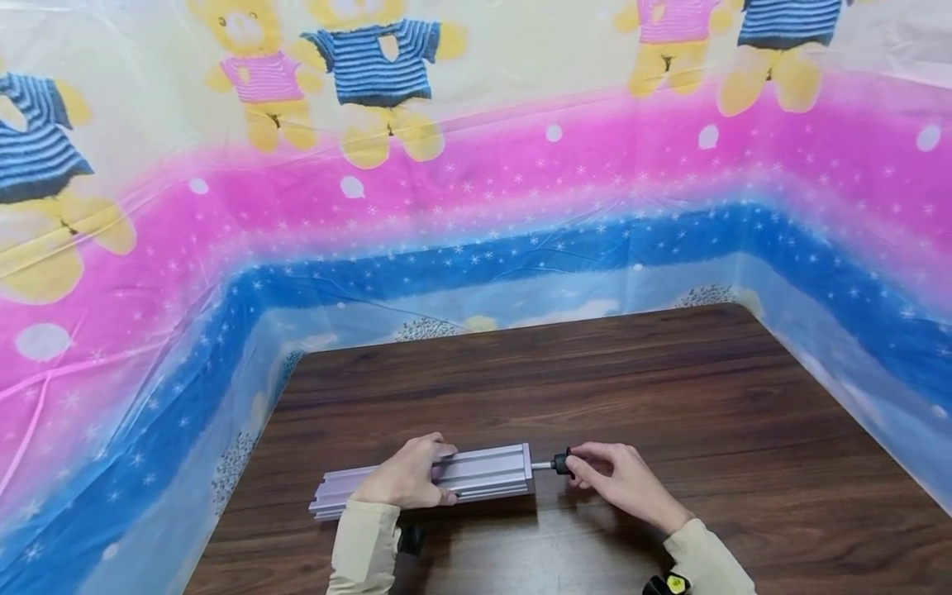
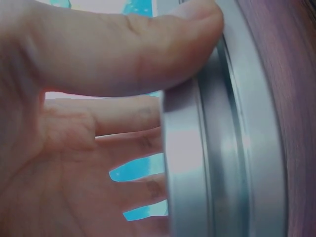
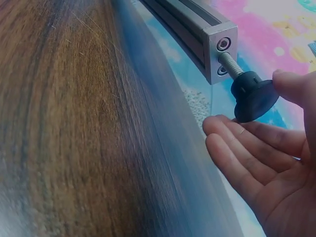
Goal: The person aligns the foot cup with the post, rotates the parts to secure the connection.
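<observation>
cream sleeves enter at the bottom edge of the head view, nearest the camera, one to each hand. left hand (image 1: 407,481) lies over the long grey aluminium extrusion bar with slotted sides (image 1: 476,473), thumb on the near face and fingers curled over the far side, so it is grasping the bar; the left wrist view confirms the thumb pressed to the metal edge. right hand (image 1: 621,483) sits just beyond the bar's right end, where a threaded steel stud (image 3: 228,63) projects from the end plate and carries a black lobed plastic knob (image 3: 253,96). thumb and forefinger appear to pinch the knob in the head view; the right wrist view shows the thumb tip against it and the other fingers extended, relaxed, just beneath, so the grip is light at best. the bar lies flat on the dark brown wood-grain table (image 1: 669,388), its long axis running left to right across the body, roughly level between the two hands. stud and knob continue that same axis toward the right hand, which is the nearer hand to the knob; the left holds the bar at mid-length. a plastic sheet printed with bears, pink and blue bands (image 1: 476,207) stands well beyond both hands.
</observation>
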The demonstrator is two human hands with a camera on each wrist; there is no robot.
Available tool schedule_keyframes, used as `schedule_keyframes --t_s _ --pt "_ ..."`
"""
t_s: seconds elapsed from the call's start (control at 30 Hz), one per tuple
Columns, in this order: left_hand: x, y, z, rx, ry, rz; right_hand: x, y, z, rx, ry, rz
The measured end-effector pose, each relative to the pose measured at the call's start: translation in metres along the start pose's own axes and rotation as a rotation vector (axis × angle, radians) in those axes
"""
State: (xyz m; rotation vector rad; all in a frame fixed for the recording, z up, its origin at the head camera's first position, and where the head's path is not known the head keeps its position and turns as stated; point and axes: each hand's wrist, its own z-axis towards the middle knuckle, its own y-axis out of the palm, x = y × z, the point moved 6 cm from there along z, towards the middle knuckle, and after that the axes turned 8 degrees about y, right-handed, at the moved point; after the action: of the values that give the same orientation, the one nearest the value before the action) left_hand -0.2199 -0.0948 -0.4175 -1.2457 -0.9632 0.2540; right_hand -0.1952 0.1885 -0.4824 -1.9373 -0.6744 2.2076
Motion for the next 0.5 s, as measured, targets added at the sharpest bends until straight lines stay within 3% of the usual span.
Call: schedule_keyframes --t_s 0.2,0.5 --pt "0.0 0.0 -0.001 0.0 -0.011 -0.023 0.002 0.002 -0.001 -0.026 0.009 -0.021" --pt "-0.002 0.003 0.002 -0.007 -0.011 -0.054 -0.009 0.0 -0.006 -0.02 -0.189 -0.011"
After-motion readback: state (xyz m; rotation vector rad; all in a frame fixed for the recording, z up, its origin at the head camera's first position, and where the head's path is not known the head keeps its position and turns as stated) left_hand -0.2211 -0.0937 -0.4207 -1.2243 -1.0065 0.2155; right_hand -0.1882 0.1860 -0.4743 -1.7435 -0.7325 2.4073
